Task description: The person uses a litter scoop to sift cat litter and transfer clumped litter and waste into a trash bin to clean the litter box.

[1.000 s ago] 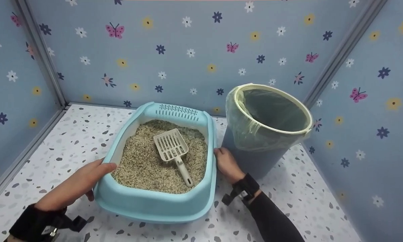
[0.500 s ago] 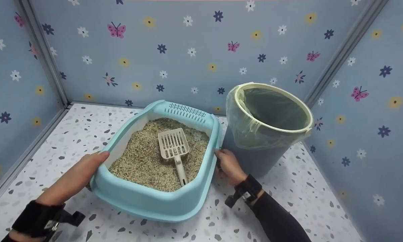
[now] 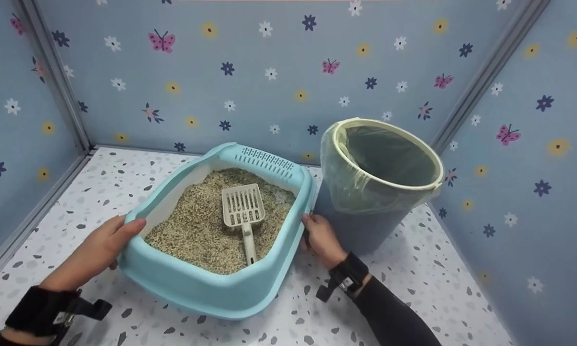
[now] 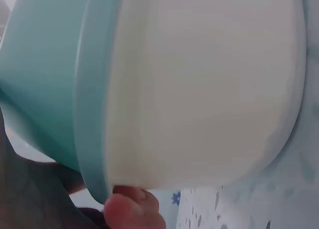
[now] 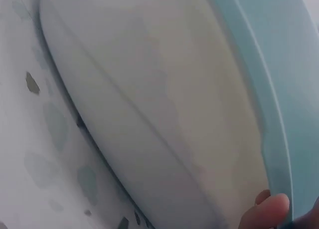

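Observation:
In the head view a light blue litter box (image 3: 199, 290) with a paler base stands turned at an angle on the speckled floor. Tan litter (image 3: 187, 230) fills it, and a beige slotted litter scoop (image 3: 248, 238) lies on top, handle toward me. My left hand (image 3: 98, 245) grips the near left corner of the rim, thumb on top; the left wrist view shows fingertips (image 4: 130, 209) curled beneath the lip. On the right side my right hand (image 3: 323, 240) holds the rim, its fingertips (image 5: 271, 209) tucked under the edge in the right wrist view.
A grey-blue bin (image 3: 360, 233) lined with a translucent yellowish bag (image 3: 348, 192) stands close by the box's right side, just beyond my right hand. Flowered blue wall panels (image 3: 250, 57) enclose the back and both sides. Speckled floor (image 3: 442, 288) shows around the box.
The litter box has turned clockwise, its near end swinging left and its far end right. My left hand has moved left with the rim. The scoop has turned along with the box.

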### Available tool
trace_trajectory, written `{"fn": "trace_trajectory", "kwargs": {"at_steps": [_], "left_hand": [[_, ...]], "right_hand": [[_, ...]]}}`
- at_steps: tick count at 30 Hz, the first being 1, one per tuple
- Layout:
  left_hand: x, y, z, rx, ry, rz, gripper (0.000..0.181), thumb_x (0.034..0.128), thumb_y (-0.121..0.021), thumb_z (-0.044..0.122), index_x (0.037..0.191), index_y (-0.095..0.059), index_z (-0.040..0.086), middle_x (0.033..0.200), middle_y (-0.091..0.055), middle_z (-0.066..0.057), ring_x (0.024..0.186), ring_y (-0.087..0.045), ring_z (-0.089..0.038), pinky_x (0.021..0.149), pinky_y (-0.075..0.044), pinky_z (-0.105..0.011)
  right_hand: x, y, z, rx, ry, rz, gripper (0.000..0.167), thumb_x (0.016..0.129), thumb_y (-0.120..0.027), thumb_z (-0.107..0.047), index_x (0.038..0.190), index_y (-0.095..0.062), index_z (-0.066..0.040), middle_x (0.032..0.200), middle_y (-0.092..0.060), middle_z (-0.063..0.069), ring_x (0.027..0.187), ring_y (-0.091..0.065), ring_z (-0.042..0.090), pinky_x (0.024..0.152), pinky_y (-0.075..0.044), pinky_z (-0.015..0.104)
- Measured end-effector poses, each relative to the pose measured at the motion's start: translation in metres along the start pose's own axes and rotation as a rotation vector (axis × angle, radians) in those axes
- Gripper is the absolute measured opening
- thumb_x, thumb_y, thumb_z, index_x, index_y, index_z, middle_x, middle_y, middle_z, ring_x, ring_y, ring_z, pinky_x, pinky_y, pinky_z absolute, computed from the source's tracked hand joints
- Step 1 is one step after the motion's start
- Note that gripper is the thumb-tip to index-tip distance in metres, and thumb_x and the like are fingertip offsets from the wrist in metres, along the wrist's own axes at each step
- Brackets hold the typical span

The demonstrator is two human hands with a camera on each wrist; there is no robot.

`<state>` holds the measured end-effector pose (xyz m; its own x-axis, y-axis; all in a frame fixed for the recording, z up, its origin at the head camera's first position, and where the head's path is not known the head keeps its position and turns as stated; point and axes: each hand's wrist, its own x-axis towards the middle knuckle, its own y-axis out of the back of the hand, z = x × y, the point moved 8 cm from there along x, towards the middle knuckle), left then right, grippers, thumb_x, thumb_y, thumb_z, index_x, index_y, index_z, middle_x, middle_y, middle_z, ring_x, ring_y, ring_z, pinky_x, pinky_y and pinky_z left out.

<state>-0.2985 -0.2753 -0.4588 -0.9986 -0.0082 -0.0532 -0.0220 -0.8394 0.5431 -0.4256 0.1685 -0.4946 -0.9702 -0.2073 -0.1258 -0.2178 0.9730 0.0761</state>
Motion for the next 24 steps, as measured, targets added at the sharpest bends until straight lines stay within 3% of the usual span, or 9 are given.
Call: {"fn": "trace_trajectory", "kwargs": {"at_steps": [6, 9, 13, 16, 20, 24], "left_hand": [[0.015, 0.021, -0.016, -0.020, -0.025, 0.051, 0.064, 0.1175, -0.036, 0.057, 0.133, -0.057, -0.001, 0.096, -0.058, -0.010, 0.075, -0.057, -0.023, 0.062, -0.051, -0.036], [0.014, 0.025, -0.017, -0.042, -0.030, 0.069, 0.066, 0.1176, -0.033, 0.059, 0.133, -0.059, 0.001, 0.095, -0.062, -0.011, 0.076, -0.059, -0.024, 0.064, -0.051, -0.037], [0.002, 0.020, -0.013, 0.112, -0.029, 0.089, 0.075, 0.1186, -0.027, 0.061, 0.142, -0.059, -0.003, 0.096, -0.062, -0.014, 0.078, -0.060, -0.028, 0.062, -0.048, -0.039], [-0.005, 0.013, -0.017, 0.184, 0.029, 0.049, 0.085, 0.1177, -0.023, 0.065, 0.162, -0.043, -0.005, 0.100, -0.062, -0.016, 0.081, -0.060, -0.030, 0.061, -0.048, -0.041], [-0.006, 0.009, -0.023, 0.113, 0.111, -0.005, 0.095, 0.1151, -0.019, 0.070, 0.173, -0.018, -0.005, 0.109, -0.063, -0.022, 0.082, -0.060, -0.034, 0.062, -0.052, -0.042], [0.000, 0.018, -0.023, 0.129, 0.084, 0.018, 0.095, 0.1152, -0.019, 0.070, 0.170, -0.024, -0.007, 0.128, -0.062, -0.034, 0.097, -0.066, -0.042, 0.068, -0.052, -0.042]], "right_hand": [[-0.013, -0.014, 0.007, 0.105, -0.034, -0.113, 0.029, 0.120, -0.051, -0.030, 0.107, -0.050, -0.005, 0.067, -0.058, 0.006, 0.050, -0.058, 0.013, 0.048, -0.037, 0.027], [-0.011, -0.014, 0.006, 0.115, -0.053, -0.133, 0.031, 0.120, -0.052, -0.032, 0.103, -0.051, -0.006, 0.071, -0.062, 0.007, 0.053, -0.060, 0.014, 0.048, -0.036, 0.026], [0.004, -0.003, 0.006, 0.095, -0.065, -0.049, 0.032, 0.120, -0.053, -0.035, 0.108, -0.058, -0.006, 0.073, -0.060, 0.003, 0.057, -0.059, 0.014, 0.052, -0.043, 0.027], [0.012, 0.003, 0.007, 0.099, -0.067, 0.009, 0.029, 0.120, -0.051, -0.033, 0.111, -0.059, -0.006, 0.070, -0.054, 0.000, 0.056, -0.056, 0.014, 0.053, -0.045, 0.026], [0.014, 0.003, 0.006, 0.104, -0.067, -0.003, 0.029, 0.121, -0.048, -0.030, 0.106, -0.055, -0.007, 0.066, -0.050, 0.000, 0.053, -0.054, 0.014, 0.050, -0.042, 0.026], [0.012, -0.001, 0.004, 0.105, -0.051, -0.049, 0.031, 0.121, -0.049, -0.030, 0.103, -0.058, -0.007, 0.066, -0.058, 0.002, 0.052, -0.055, 0.012, 0.049, -0.042, 0.025]]}}
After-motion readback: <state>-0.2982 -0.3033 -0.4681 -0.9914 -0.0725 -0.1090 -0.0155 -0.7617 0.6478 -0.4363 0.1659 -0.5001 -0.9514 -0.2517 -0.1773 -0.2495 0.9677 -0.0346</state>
